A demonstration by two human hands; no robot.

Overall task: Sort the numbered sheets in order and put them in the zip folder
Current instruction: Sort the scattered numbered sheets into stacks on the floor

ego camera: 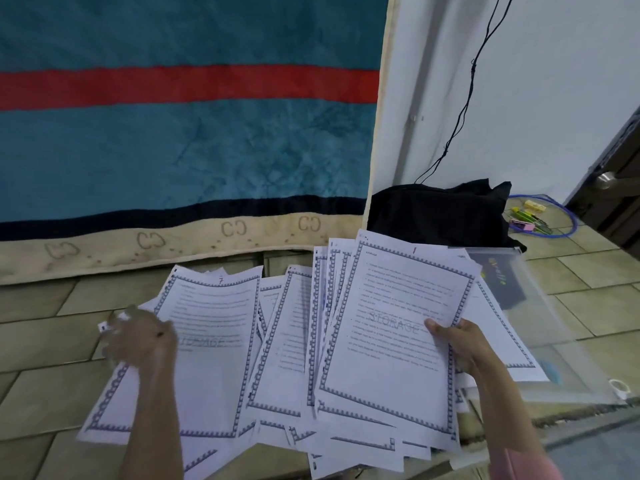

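Down on the tiled floor [41, 344], beige squares with dark grout run up to a white wall [540, 98] at 1 o'clock. A plush teal blanket [180, 147] with red and navy stripes and a tan hem fills the 11 o'clock side. The numbered sheets [287, 341] lie fanned at 6 o'clock, thin white paper with blue chequered borders and a grey STORAGE watermark. The right hand [460, 344] pinches a small stack [391, 341] by its right edge, thumb curled on top, with the page marked 1 uppermost. The left hand [142, 337] is blurred; its fingers curl at the left edge of the sheet marked 7 [211, 341], though I cannot tell whether they grip it. The clear plastic zip folder [540, 306] lies at 3 o'clock, partly under the sheets. Beyond it sits a heap of black cloth [436, 213], a thin black cable [464, 109] hanging down the wall to it, and a blue wire loop [571, 216] around some small bright items.
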